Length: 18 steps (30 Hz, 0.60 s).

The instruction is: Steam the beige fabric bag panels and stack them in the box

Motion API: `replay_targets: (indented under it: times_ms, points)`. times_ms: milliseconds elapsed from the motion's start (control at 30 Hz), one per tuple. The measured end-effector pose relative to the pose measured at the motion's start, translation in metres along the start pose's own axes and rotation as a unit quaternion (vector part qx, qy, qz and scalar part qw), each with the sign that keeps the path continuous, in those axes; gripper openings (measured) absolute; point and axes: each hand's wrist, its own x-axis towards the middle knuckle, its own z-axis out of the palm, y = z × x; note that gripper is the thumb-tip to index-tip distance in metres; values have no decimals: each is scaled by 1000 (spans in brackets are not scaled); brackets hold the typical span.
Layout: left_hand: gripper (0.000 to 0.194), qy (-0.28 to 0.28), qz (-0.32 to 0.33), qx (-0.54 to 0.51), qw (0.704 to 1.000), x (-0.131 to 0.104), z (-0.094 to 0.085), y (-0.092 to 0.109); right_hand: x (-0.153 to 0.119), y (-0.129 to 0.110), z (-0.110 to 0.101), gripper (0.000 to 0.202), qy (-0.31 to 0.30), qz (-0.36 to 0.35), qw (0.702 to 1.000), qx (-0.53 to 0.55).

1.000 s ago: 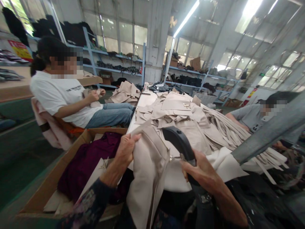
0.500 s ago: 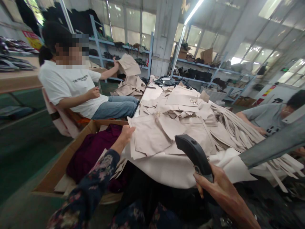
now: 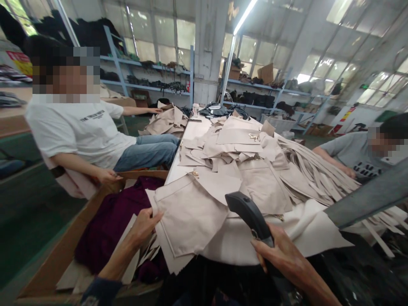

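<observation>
My left hand (image 3: 144,228) pinches the left edge of a stitched beige fabric panel (image 3: 190,212), fingers mostly behind it. The panel hangs tilted over the table's near edge, with loose layers under it. A small gold-coloured clasp (image 3: 194,173) shows at its top. Wrapped around the handle of a black handheld tool with a curved head (image 3: 250,212) is my right hand (image 3: 283,248). The tool's head is just right of the panel. Its lower part is hidden by my hand and the dark background.
Beige pieces (image 3: 234,138) lie heaped on the white-covered table (image 3: 223,250), with long strips (image 3: 315,170) at right. A cardboard box (image 3: 47,272) with purple cloth (image 3: 108,225) stands at lower left. Two people sit nearby, left and right. A grey post (image 3: 366,199) slants in at right.
My left hand has drawn the beige panel down and towards me, off the heap's front. The person at left has lowered a beige piece onto the far pile. My right hand keeps its grip.
</observation>
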Motion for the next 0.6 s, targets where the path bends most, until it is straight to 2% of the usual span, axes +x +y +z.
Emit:
replay_targets:
  times_ms: [100,233,300,400,467,533,600]
  points:
    - [28,10,-6,7,1000,-6,-3,-3,11,-2,6,10,-13,1,1000,3]
    - [32,45,8,-71,996,-14,2,-1,22,-8,15,11,-37,-5,999,-9]
    - [37,83,5,-103,991,-26,7,-12,26,-11,17,11,-54,5,998,-25]
    - [42,129,-25,-109,985,-61,15,-54,29,-13,18,14,-62,14,997,-53]
    - [41,130,-55,-3,990,-91,20,-93,31,-14,18,17,-62,9,995,-73]
    - [38,85,-44,178,979,-124,23,-131,32,-14,19,21,-68,2,994,-87]
    - [37,15,3,309,951,-154,21,-160,31,-13,21,22,-79,0,992,-95]
